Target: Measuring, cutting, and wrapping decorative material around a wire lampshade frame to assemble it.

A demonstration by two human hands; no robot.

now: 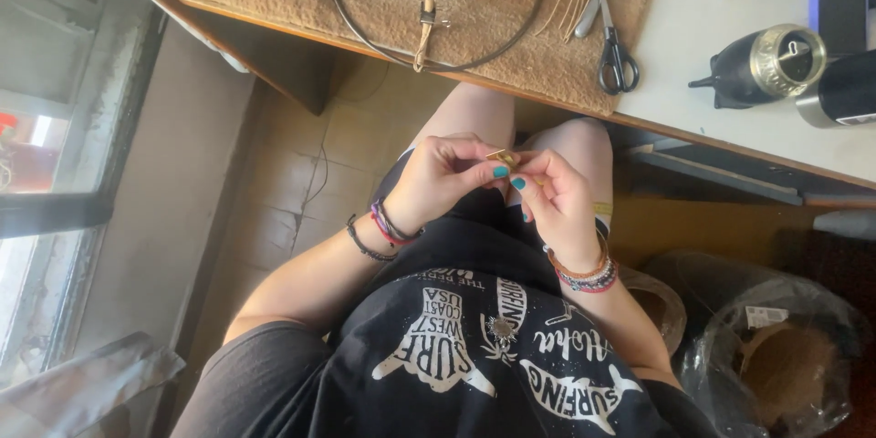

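Straw-coloured strip [501, 157] sits pinched between left hand [444, 175] and right hand [550, 196] above the lap, mid-fold it seems (wire hoops [436, 2] wait on the mat); the next bend needs fingertip care.

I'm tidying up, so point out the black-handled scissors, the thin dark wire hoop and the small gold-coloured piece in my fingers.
Black-handled scissors [618, 62]: head view, handle loops.
Thin dark wire hoop [365, 30]: head view, lower left rim.
Small gold-coloured piece [502, 158]: head view, exposed middle.
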